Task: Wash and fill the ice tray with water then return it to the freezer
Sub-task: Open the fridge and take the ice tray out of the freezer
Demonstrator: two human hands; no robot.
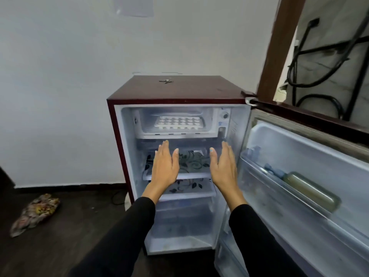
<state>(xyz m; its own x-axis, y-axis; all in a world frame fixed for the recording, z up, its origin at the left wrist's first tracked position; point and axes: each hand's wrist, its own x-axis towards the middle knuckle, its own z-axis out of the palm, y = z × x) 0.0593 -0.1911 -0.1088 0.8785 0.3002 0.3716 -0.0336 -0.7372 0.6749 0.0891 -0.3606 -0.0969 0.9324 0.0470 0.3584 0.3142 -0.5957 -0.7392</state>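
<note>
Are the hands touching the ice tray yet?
Apart. The head view shows the left hand and right hand open below the freezer box, with the ice tray inside, above them.

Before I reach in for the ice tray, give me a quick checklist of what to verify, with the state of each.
1. Dark red fridge's door swung fully open: ok.
2. White plastic ice tray in view in the freezer compartment at the top: ok.
3. Freezer opening unblocked in front of the tray: ok.
4. Left hand empty, fingers spread: ok.
5. Right hand empty, fingers spread: ok.
6. Tray cells empty or holding ice: cannot tell.
</note>
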